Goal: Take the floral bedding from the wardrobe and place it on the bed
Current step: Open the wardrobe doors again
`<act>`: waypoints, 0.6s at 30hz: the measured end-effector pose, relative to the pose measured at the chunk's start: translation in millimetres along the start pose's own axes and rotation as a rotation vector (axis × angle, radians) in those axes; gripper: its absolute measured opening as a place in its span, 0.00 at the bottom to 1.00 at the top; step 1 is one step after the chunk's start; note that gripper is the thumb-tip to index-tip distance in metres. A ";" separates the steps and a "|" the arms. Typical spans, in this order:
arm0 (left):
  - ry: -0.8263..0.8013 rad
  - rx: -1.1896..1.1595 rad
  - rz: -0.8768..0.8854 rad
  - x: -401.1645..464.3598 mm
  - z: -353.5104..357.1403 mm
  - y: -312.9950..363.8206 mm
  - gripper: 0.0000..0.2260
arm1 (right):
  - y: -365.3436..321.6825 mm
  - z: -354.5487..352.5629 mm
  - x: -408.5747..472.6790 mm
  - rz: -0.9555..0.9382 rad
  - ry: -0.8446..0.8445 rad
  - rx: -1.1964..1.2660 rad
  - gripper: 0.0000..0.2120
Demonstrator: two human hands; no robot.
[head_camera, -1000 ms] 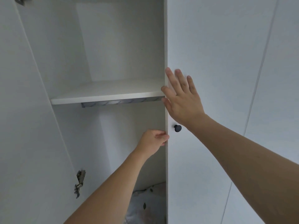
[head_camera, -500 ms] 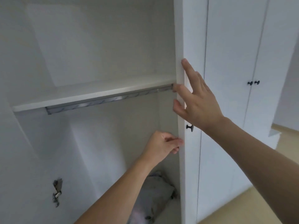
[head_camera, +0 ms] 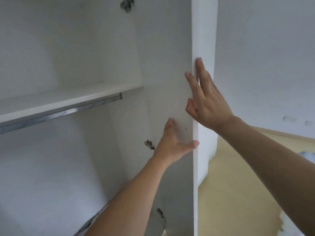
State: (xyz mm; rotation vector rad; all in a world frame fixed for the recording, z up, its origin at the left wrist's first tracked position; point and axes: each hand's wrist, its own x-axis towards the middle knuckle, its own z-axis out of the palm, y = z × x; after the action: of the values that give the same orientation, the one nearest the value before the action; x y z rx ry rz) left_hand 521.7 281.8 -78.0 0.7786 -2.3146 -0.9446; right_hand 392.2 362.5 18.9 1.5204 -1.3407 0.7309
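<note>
White laminate wardrobe interior (head_camera: 85,48) fills the left of the head view; pale wood floor (head_camera: 238,167) shows at right past the open white wardrobe door (head_camera: 170,99). One flat white shelf (head_camera: 68,99) crosses the carcass, a silver metal hanging rail (head_camera: 68,111) fixed under its front edge. Metal hinges (head_camera: 149,144) sit on the door's inner face.

Hands: both on the door. Left hand (head_camera: 173,142) is spread, palm against the inner face, thumb hooked round the door's free edge. Right hand (head_camera: 206,99) is flat, fingers straight, laid over the free edge higher up, fingertips onto the inner face. Neither hand holds anything.

Floral bedding: not identifiable in this view. Shelf top near its front edge appears bare; the wardrobe's lower part is cut off by the frame and covered by the left forearm.

Judgement: step in hand is swinging the door fully open. If the bedding is inside, it probably lies below the rail, down and to the left of both hands. Left hand is inside the opening, so nearer; likely a reach downward and inward. Long axis of the bedding cannot be told.
</note>
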 end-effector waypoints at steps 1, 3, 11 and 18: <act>0.014 0.004 0.003 7.6 10.0 2.4 0.56 | 9.1 -1.2 -3.1 0.005 -0.017 -0.018 0.33; 0.043 0.009 0.000 20.9 27.6 9.5 0.57 | 26.1 -2.5 -8.6 0.025 -0.045 -0.058 0.33; 0.224 0.018 -0.026 64.6 80.6 33.7 0.60 | 88.5 5.9 -25.2 0.094 -0.120 -0.122 0.30; 0.286 0.006 -0.091 92.8 108.4 51.4 0.60 | 130.3 12.2 -38.3 0.105 -0.194 -0.202 0.28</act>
State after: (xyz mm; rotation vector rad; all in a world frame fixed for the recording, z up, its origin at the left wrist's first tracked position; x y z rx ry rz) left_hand 371.1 298.4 -85.0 0.9617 -2.0498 -0.8063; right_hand 256.4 373.0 14.3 1.3944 -1.5987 0.5046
